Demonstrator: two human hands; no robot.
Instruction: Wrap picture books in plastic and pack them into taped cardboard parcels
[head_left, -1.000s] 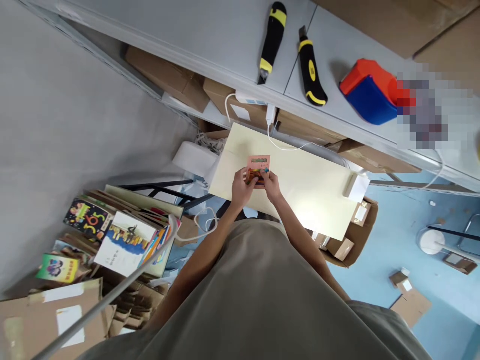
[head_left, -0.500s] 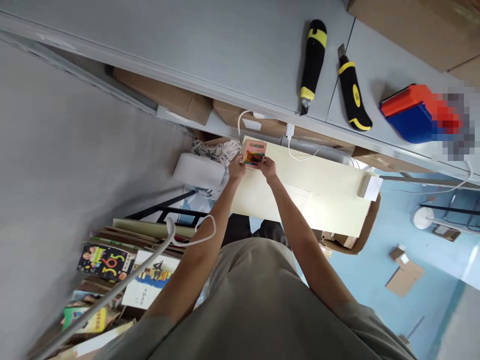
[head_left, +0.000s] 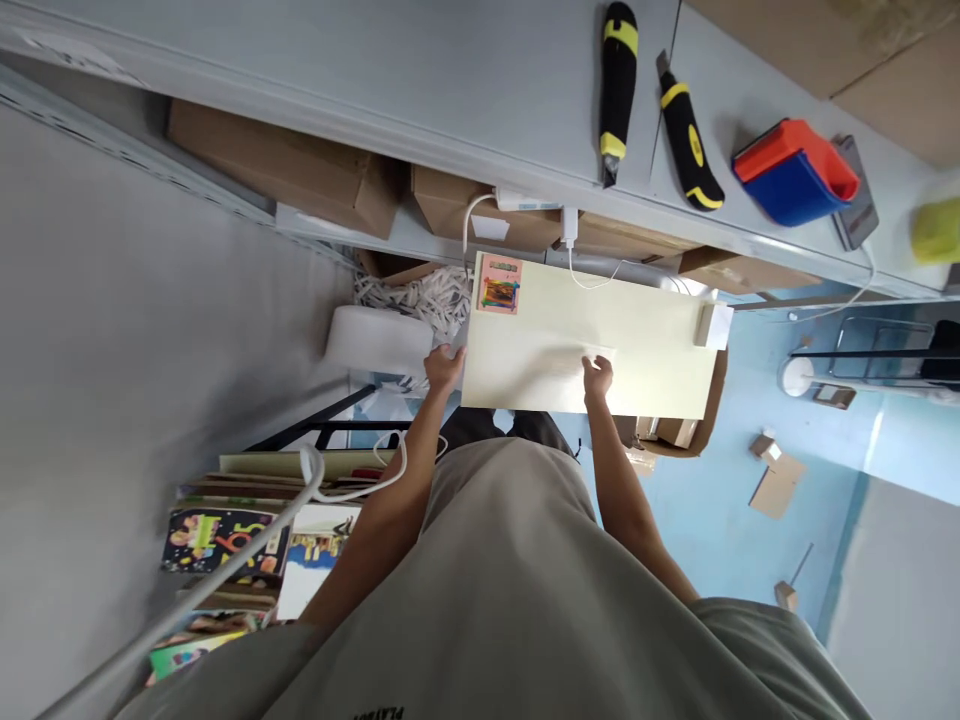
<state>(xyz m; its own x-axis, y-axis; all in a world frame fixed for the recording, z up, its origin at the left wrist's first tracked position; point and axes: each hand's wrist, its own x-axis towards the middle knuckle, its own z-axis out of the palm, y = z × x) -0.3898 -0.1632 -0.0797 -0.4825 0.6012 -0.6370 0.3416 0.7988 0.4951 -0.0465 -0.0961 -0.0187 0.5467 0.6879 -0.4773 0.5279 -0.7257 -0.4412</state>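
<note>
A pink card with a colourful picture lies flat on the far left corner of a cream-coloured board. Just off the board's left edge is my left hand, holding nothing that I can see, with its thumb apart from the fingers. Over the middle of the board, my right hand pinches a pale, thin sheet. What the sheet is made of is too faint to tell.
Two utility knives and a red and blue tape dispenser lie on the grey shelf above. A small white box stands at the board's right end. Shredded paper and a white roll are at the left.
Both hands have let go of the pink card, which now lies on the board. My left hand moved back to the board's left edge; my right hand moved right to the pale sheet.
</note>
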